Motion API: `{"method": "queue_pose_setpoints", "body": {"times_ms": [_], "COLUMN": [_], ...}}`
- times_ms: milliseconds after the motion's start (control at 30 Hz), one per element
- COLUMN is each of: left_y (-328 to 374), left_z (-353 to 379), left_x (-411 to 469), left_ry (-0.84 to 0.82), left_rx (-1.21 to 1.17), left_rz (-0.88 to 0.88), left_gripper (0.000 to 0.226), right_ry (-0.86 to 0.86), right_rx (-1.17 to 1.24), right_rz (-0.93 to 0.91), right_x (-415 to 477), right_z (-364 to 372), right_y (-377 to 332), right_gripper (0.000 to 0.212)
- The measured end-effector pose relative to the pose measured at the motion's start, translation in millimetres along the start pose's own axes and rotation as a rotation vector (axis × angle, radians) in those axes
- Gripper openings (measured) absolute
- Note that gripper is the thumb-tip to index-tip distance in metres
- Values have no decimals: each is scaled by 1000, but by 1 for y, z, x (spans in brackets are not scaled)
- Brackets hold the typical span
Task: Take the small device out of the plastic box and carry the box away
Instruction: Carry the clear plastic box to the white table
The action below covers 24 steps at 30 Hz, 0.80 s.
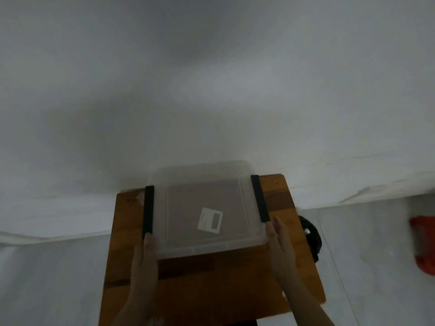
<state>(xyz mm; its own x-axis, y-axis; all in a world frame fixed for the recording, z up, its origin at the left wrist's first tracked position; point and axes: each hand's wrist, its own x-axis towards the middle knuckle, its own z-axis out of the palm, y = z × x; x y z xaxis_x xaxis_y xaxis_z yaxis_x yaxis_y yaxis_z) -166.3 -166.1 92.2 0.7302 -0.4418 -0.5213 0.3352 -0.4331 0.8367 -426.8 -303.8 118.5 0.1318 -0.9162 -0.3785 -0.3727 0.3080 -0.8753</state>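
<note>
From my feed the clear plastic box (204, 208) sits in the middle of the frame on a small wooden table (211, 285), pushed toward the table's far edge so its back end hangs over toward the white wall (211, 78). The lid is on, with a black latch strip (148, 211) down its left side and a second black latch (260, 198) down its right side. A white label (210, 219) with a grey patch is stuck a bit right of centre on the box.

Both hands are on the box's near corners. The left hand (144, 262) comes up from the bottom of the frame and presses flat against the near left corner, fingertips touching the lower end of the left latch. The right hand (280, 250) does the same at the near right corner, fingers reaching the bottom of the right latch. So they're spread wide apart with the box squeezed between them — I can't tell if the fingers actually curl under the rim, the picture's pretty blurry.

I can't make out any small device through the lid, it's too hazy.

Right of the table there's a black round thing (310, 238) on the pale floor — too smeared to identify — and a red object (423, 245) at the right edge of the frame.
</note>
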Motion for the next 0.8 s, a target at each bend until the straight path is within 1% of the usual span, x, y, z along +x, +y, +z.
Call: {"method": "queue_pose_setpoints", "body": {"times_ms": [33,67,133,167,200,267,367,400,433,467,500,600,667,800], "left_y": [11,8,11,11,12,13,25,29,30,32,31,14,2,-23], "left_z": [13,11,16,14,11,9,2,-1,-6,-10,-14,-37,-55,-107], "left_x": [0,1,-3,-5,-7,-7,-22,-28,-34,-41,-46,-70,-90,-136], "left_ry": [44,63,60,44,47,50,73,93,126,167,198,370,461,676], "left_rx": [10,20,48,70,78,121,110,103,71,59,49,-23,-129,-275], "left_rz": [-20,-16,18,29,34,34,84,92,101,104,109,66,35,26], "left_gripper": [92,84,52,44,40,44,50,46,37,28,24,34,34,30], "right_ry": [-34,-45,-85,-101,-104,-94,-93,-116,-147,-178,-183,-287,-359,-587], "right_rx": [-3,-43,-67,-85,-78,-102,-117,-122,-141,-156,-172,-199,-211,-255], "right_rz": [-1,-21,-24,-27,-20,9,-23,-38,-57,-75,-91,-145,-173,-261], "right_x": [17,20,30,26,25,24,18,18,18,20,22,16,8,-31], "right_z": [18,21,26,27,26,28,30,31,34,38,41,63,78,126], "right_y": [-12,-8,1,4,7,-3,-15,-18,-20,-23,-24,-39,-50,-73], "right_gripper": [69,65,59,61,64,67,68,73,78,81,81,67,61,63]}}
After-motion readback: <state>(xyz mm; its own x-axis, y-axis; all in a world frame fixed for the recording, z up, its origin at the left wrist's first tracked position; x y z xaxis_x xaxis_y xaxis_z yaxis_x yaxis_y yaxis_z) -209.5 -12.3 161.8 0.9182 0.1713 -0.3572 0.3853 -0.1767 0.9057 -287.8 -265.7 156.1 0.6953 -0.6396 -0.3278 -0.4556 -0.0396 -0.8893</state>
